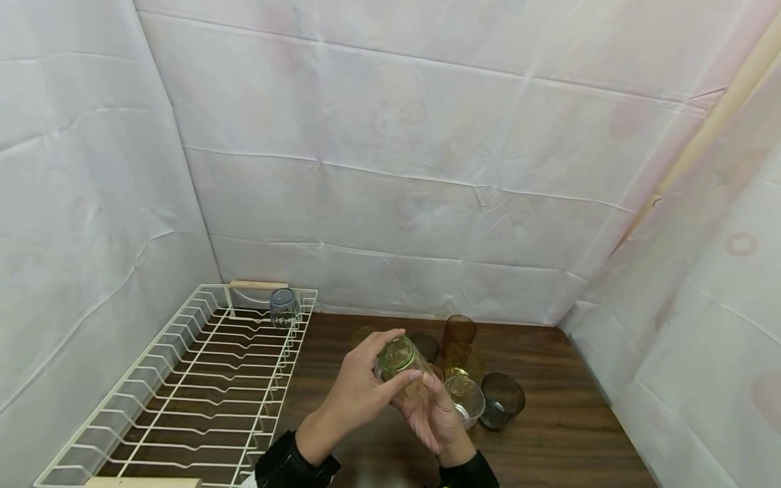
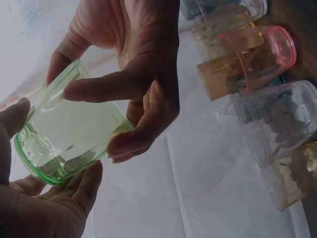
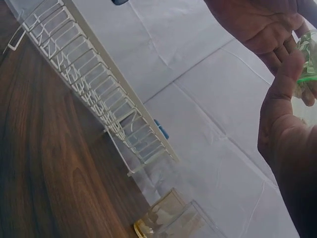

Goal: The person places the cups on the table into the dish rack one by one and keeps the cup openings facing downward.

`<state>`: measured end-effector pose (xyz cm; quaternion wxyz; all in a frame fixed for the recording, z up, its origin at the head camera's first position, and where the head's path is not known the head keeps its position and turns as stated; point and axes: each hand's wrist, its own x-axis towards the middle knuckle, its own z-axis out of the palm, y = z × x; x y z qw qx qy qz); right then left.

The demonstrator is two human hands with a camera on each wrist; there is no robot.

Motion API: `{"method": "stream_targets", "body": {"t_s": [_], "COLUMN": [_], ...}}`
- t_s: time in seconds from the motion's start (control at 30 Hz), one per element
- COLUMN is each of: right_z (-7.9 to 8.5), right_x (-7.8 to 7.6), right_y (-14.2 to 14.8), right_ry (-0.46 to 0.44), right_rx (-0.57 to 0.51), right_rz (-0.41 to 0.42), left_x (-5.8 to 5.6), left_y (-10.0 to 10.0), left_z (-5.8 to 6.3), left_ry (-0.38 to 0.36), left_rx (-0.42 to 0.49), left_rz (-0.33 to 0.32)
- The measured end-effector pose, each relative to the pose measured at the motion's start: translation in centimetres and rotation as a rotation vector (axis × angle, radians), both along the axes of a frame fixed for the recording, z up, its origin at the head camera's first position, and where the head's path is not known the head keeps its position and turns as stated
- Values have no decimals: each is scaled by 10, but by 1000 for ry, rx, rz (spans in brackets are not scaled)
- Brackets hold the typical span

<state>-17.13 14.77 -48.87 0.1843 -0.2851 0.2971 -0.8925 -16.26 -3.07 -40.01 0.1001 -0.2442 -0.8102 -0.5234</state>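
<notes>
Both hands hold a green drinking glass (image 1: pixel 399 359) above the table, tilted with its base facing up toward the head camera. My left hand (image 1: pixel 360 379) grips it around the base end, thumb on the near side. Lower down, my right hand (image 1: pixel 436 420) grips the rim end. The left wrist view shows the green glass (image 2: pixel 59 144) between the two hands, the right hand's fingers (image 2: pixel 106 87) bent at its rim. Only part of the glass (image 3: pixel 308 64) appears in the right wrist view, the rest hidden by the hands.
A white wire rack (image 1: pixel 207 379) stands at left, with a blue glass (image 1: pixel 283 308) at its far right corner. Behind and right of the hands are a brown glass (image 1: pixel 459 330), a yellow glass (image 1: pixel 465 362), a clear glass (image 1: pixel 466 400) and a dark grey glass (image 1: pixel 502 400).
</notes>
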Motion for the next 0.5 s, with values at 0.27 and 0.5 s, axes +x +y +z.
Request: {"method": "stream_targets", "body": {"t_s": [0.27, 0.5], "right_z": [3, 9], "right_x": [2, 2], "right_y": [6, 11], "right_ry": [60, 139], "right_rx": [218, 534], "right_rz": [-97, -332], "left_x": [-2, -10], "left_y": [-8, -41], "left_z": [5, 10], "left_ry": [54, 186], "left_rx": [-33, -49], "left_rz": [24, 111]}}
